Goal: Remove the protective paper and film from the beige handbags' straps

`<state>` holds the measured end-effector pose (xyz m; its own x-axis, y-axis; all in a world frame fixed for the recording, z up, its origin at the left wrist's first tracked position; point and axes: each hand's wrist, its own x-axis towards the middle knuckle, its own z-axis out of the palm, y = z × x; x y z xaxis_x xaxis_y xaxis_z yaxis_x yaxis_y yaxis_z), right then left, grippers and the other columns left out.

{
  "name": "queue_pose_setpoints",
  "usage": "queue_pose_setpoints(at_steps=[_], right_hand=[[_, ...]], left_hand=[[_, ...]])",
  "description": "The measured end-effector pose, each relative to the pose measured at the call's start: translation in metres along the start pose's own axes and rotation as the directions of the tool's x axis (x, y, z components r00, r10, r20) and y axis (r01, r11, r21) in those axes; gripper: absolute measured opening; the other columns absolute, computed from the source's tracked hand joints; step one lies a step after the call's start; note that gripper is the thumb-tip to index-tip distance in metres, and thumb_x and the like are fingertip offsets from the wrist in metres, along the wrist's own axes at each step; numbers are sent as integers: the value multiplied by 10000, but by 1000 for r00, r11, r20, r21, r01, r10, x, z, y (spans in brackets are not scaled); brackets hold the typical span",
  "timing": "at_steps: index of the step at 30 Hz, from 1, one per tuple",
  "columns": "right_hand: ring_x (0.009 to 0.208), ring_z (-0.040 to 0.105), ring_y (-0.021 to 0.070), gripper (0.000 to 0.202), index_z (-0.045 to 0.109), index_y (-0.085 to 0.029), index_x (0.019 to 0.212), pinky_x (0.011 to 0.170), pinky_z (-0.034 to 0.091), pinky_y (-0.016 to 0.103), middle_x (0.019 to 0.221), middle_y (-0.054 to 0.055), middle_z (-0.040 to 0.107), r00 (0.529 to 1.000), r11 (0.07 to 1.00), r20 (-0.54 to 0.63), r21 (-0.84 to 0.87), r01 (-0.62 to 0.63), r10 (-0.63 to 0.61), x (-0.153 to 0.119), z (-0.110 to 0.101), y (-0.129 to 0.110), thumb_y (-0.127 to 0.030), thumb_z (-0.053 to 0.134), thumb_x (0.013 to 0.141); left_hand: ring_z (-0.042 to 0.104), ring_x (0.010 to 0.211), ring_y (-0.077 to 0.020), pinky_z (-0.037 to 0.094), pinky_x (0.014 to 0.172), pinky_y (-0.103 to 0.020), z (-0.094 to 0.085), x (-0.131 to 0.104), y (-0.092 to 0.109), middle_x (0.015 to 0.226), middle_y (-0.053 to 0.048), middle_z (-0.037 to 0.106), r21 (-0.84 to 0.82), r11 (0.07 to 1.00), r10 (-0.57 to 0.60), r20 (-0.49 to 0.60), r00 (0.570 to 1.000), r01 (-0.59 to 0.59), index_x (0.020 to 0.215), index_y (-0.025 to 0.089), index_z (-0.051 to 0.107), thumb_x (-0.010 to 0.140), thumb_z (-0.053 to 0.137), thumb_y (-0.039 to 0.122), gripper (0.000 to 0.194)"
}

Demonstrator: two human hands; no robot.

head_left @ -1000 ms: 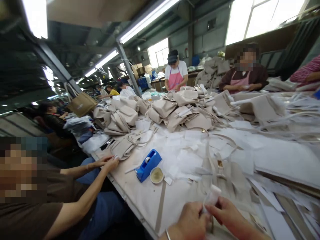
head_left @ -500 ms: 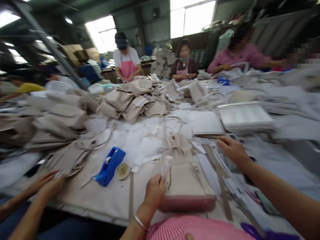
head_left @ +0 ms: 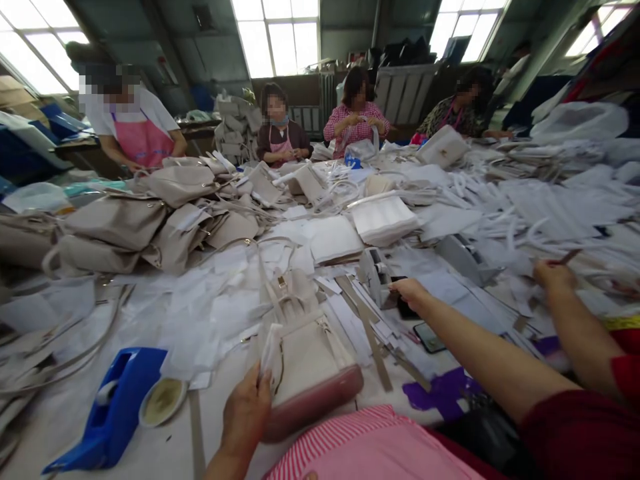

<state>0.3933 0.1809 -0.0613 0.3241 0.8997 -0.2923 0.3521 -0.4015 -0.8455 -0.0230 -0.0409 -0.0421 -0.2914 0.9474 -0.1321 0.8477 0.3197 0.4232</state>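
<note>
A beige bag [head_left: 313,357] with a pinkish-red base lies before me, its handle and long strap stretching away over the table. My left hand [head_left: 246,403] is at its left side, fingers closed on thin white wrapping [head_left: 270,347] beside a gold zip. My right arm reaches out, and my right hand [head_left: 411,293] is closed at the near edge of a grey tape dispenser [head_left: 373,272]. Whatever its fingertips pinch is too small to make out. A dark phone lies just beyond that hand's fingers.
A blue tape dispenser [head_left: 117,400] and a round dish [head_left: 163,401] lie at left. Beige bags [head_left: 115,220] are heaped behind. White sheets [head_left: 383,217] stack centrally. A co-worker's hand [head_left: 554,273] is at right; several people work across the table.
The view has swung right, bringing another person's arm in at the right. My right hand has moved from near the white stack to the grey dispenser. My left hand still holds the wrapping.
</note>
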Motion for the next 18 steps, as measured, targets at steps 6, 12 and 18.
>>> queue_pose_setpoints(at_steps=[6, 12, 18], right_hand=[[617, 559, 147, 214, 658, -133, 797, 468, 360, 229, 807, 101, 699, 994, 989, -20, 112, -100, 103, -30, -10, 15, -327, 614, 716], [420, 400, 86, 126, 536, -157, 590, 382, 237, 206, 530, 31, 534, 957, 949, 38, 119, -291, 289, -43, 7, 32, -226, 588, 681], [415, 344, 84, 176, 573, -147, 592, 398, 219, 226, 471, 7, 475, 951, 969, 188, -21, -248, 247, -69, 8, 26, -260, 644, 708]], left_hand=[[707, 977, -324, 505, 830, -395, -3, -3, 7, 961, -130, 772, -113, 985, -129, -6, 992, 127, 1076, 172, 609, 903, 447, 449, 365], [720, 862, -268, 494, 751, -336, -1, -5, 3, 860, -56, 768, -223, 963, -165, -31, 986, 154, 895, 241, 630, 873, 505, 474, 266], [672, 670, -213, 424, 651, -297, 1, -18, 9, 688, -37, 699, -26, 999, -43, -173, 984, 39, 789, 225, 593, 924, 498, 373, 222]])
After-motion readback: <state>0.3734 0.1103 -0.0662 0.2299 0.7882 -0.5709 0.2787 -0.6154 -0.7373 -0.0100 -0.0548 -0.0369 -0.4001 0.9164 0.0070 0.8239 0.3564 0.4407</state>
